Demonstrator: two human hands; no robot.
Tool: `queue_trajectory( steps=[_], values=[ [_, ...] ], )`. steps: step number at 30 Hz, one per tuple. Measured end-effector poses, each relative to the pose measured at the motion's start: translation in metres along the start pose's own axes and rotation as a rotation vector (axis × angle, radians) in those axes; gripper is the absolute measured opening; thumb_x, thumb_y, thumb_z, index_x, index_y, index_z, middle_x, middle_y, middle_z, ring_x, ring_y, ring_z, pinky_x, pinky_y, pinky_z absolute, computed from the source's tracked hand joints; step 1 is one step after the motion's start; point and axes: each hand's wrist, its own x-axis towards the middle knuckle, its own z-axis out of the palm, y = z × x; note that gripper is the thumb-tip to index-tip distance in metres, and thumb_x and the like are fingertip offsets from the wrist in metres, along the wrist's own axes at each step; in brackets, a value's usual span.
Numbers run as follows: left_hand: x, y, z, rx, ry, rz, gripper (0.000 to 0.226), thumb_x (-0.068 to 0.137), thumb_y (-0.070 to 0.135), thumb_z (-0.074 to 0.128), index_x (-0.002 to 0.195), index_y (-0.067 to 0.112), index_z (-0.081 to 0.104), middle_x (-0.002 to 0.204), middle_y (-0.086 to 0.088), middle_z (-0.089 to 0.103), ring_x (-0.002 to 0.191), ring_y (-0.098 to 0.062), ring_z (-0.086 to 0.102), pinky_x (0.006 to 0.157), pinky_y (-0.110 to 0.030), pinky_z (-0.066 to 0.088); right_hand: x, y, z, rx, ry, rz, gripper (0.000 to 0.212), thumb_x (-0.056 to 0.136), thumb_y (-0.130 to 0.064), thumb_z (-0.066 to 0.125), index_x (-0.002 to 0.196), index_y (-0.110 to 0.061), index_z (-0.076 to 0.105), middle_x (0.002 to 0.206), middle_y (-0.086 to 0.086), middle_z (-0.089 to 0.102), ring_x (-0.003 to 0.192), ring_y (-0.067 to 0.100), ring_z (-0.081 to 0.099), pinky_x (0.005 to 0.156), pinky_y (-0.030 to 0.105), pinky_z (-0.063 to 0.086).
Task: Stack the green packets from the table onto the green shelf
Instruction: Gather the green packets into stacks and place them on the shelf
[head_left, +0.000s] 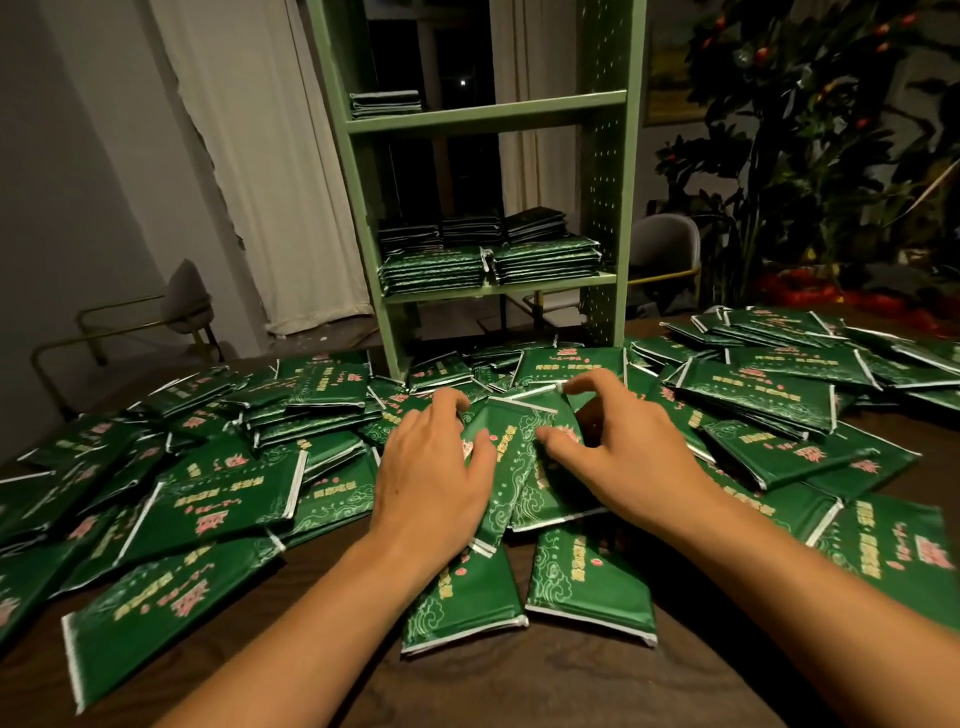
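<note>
Several green packets with pink and yellow print lie scattered over the dark wooden table (519, 691). My left hand (431, 467) and my right hand (618, 447) both grip a small bundle of green packets (514, 447) at the table's middle, left hand on its left side, right hand on its right side with the fingers curled over the far corner. Straight behind stands the green shelf (483, 111). Its lower board (498, 291) carries several stacks of packets (488, 260). The upper board holds one small stack (385, 103) at the left.
Loose packets crowd the table left (228, 499) and right (769, 395) of my hands and around the shelf's feet. Grey chairs stand behind the table at left (187, 296) and right (667, 244). A large plant (810, 156) fills the back right. White curtains hang behind the shelf.
</note>
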Motion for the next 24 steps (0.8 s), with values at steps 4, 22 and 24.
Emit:
queue_trajectory(
  steps=[4,22,24],
  values=[
    [-0.002,-0.001,0.0,-0.186,0.054,0.014,0.028,0.099,0.031,0.058,0.123,0.027,0.043,0.091,0.011,0.052,0.081,-0.015,0.054,0.07,-0.041,0.046,-0.004,-0.008,0.009,0.187,-0.029,-0.033,0.086,0.078,-0.044,0.082,0.146,-0.032,0.031,0.101,-0.005,0.064,0.091,0.015,0.066,0.083,0.037,0.056],
    [0.009,0.002,-0.014,-1.109,-0.023,-0.449,0.011,0.093,0.023,0.07,0.093,0.023,0.081,0.1,-0.007,0.079,0.096,-0.028,0.075,0.094,-0.051,0.056,0.023,-0.037,0.022,0.971,-0.023,0.117,0.035,0.085,-0.012,0.077,0.117,-0.011,0.063,0.103,0.003,0.077,0.093,0.018,0.074,0.086,0.042,0.06],
    [0.011,-0.003,-0.015,-1.136,0.016,-0.505,0.014,0.097,0.018,0.065,0.097,0.012,0.078,0.1,-0.01,0.078,0.096,-0.029,0.075,0.094,-0.053,0.057,0.017,-0.034,0.029,0.668,0.012,-0.013,0.024,0.087,-0.029,0.077,0.104,-0.018,0.064,0.09,-0.007,0.073,0.08,0.003,0.069,0.074,0.022,0.055]
  ],
)
